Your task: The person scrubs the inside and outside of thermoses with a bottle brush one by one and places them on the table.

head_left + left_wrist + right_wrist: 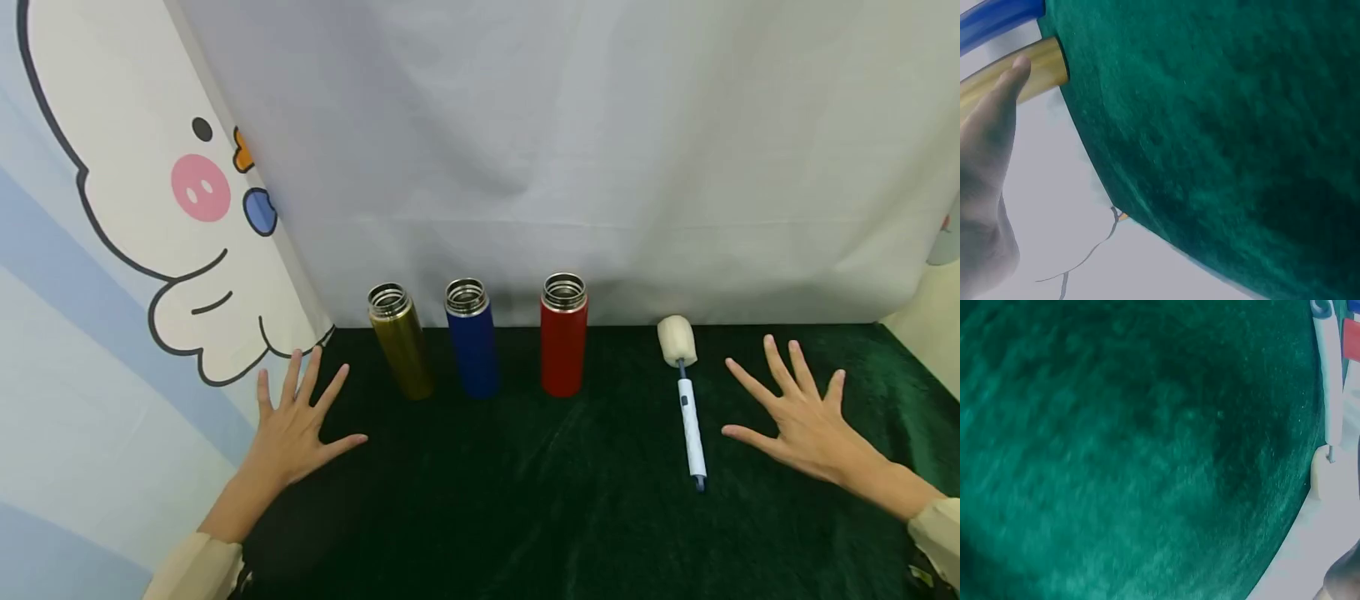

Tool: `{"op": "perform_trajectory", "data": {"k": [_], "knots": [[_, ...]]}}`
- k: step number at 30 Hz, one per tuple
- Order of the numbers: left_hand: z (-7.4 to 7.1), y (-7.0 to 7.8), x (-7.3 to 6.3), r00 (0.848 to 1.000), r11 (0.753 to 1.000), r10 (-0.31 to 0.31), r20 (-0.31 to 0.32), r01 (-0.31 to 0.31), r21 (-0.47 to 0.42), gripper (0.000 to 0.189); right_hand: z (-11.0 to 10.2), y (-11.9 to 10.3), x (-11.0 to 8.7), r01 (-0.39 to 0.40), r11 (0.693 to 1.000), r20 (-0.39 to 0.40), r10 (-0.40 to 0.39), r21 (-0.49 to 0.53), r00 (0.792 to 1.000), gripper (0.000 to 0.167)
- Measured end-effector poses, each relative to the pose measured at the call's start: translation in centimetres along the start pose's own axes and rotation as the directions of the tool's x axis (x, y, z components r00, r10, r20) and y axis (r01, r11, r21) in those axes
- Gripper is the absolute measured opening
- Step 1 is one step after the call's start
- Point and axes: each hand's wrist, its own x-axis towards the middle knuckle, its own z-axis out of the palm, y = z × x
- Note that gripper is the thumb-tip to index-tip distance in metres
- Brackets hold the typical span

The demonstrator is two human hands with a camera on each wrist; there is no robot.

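Observation:
Three lidless bottles stand upright in a row at the back of the green cloth: a gold bottle [402, 346], a blue bottle [472, 346] and a red bottle [563, 346]. To their right lies a bottle brush [692, 425] with a white sponge head [677, 340] toward the back and a pale handle. My left hand [294, 429], fingers spread and holding nothing, is left of the gold bottle; in the left wrist view its thumb [1007, 94] overlaps that bottle. Spread wide and holding nothing, my right hand [806, 421] is to the right of the brush.
Dark green cloth [525, 500] covers the table. Behind the bottles hangs a white curtain [562, 150], close to the table's back edge. A panel with a cartoon figure [127, 167] borders the left side.

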Motion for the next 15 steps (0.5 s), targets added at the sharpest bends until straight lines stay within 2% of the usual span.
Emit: {"op": "perform_trajectory", "data": {"k": [4,7,10,13,15], "knots": [[0.2,0.6,0.8,0.998,0.999,0.031,-0.045,-0.033,-0.038,0.114,0.1,-0.5,0.1,-0.040,0.985,0.035,0.035,0.170,0.999,0.096],[0.6,1.2,1.5,0.997,0.996,0.041,-0.072,-0.047,-0.077,0.118,0.1,-1.0,0.2,-0.089,0.943,0.094,0.062,0.322,0.994,0.090],[1.2,1.9,2.3,0.997,0.992,0.023,-0.069,-0.031,-0.122,0.120,0.1,-1.5,0.4,-0.160,0.899,0.174,0.095,0.408,0.980,0.087],[1.8,2.5,3.3,0.998,0.973,-0.025,-0.065,0.009,-0.230,0.119,0.1,-2.0,0.9,-0.227,0.866,0.242,0.127,0.446,0.962,0.086],[2.1,2.8,4.0,0.996,0.942,-0.067,-0.053,0.046,-0.332,0.117,0.2,-2.2,1.3,-0.255,0.846,0.270,0.138,0.468,0.953,0.085]]}}
